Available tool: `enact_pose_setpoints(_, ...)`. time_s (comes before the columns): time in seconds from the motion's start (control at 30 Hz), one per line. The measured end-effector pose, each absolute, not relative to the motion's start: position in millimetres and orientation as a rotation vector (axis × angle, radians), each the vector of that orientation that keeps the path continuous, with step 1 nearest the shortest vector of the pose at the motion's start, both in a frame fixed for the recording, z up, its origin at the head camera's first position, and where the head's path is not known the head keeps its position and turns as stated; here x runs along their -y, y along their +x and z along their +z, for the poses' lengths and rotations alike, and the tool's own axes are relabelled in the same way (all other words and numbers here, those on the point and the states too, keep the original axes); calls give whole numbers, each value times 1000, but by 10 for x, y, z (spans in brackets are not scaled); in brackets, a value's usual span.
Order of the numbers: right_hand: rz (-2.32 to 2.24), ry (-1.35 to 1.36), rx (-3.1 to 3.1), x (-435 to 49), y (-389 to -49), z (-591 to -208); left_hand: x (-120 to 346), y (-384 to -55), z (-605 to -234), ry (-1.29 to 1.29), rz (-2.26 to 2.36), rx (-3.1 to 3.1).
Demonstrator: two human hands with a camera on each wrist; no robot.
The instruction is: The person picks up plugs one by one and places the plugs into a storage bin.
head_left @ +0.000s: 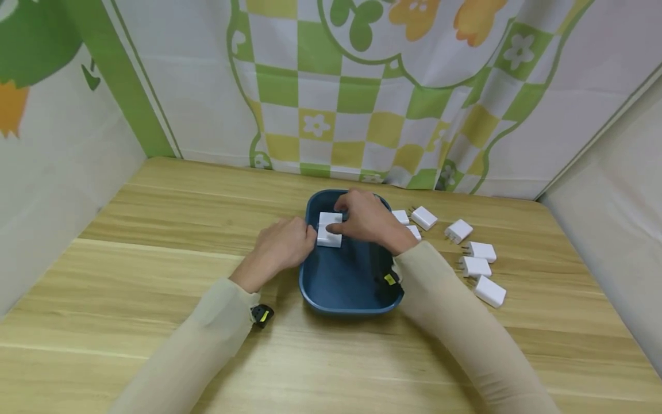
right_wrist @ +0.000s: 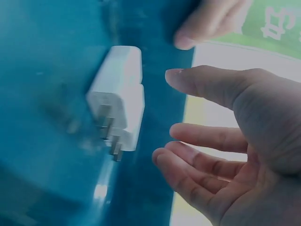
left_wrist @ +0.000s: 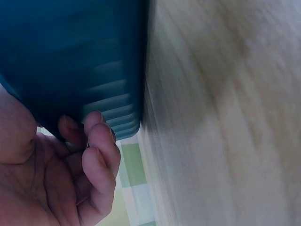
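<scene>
A dark blue plastic basin (head_left: 341,287) stands on the wooden table. My left hand (head_left: 283,244) grips its left rim; in the left wrist view the curled fingers (left_wrist: 101,157) lie against the outer wall. Inside the basin, near that left wall, two white charger plugs (head_left: 329,238) lie side by side, their metal prongs showing in the right wrist view. Over the basin is my right hand (head_left: 364,217), thumb and fingers apart, with nothing between them. In the right wrist view these fingers (right_wrist: 202,169) are close beside the plugs (right_wrist: 117,89) without touching them.
To the right of the basin, several more white charger plugs (head_left: 481,253) lie scattered on the wooden table (head_left: 170,230). A few sit close to the basin's right rim, partly behind my right hand. A checkered curtain (head_left: 357,115) hangs along the table's back edge.
</scene>
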State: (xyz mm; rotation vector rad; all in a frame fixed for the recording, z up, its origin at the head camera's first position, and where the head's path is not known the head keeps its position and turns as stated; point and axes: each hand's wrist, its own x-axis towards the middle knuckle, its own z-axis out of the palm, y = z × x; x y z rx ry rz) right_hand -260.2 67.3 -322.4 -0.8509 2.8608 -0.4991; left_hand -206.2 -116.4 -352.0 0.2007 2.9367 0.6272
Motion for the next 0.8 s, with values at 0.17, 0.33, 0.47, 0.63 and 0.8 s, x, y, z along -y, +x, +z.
enact_pose_setpoints(0.17, -574, -887, -2838, -739, -2577, -3081, 1161, -2063, -3513, 199, 629, -2936)
enact_pose_setpoints(0.33, -593, -877, -2877, -851, -2495, -2944, 1163, -2059, -3517, 201, 636, -2935)
enact_pose_setpoints(0.47, -593, -869, -2914, -955, -2439, -2873, 1160, -2054, -3521, 199, 651, -2933)
enact_pose_setpoints(0.63, -609, -867, -2962, -1101, -2384, -2850, 1158, -2054, -3527, 204, 641, -2954)
enact_pose_setpoints(0.8, -649, -842, -2991, -1264, -2314, -2861, 1158, -2049, -3524, 208, 637, -2959)
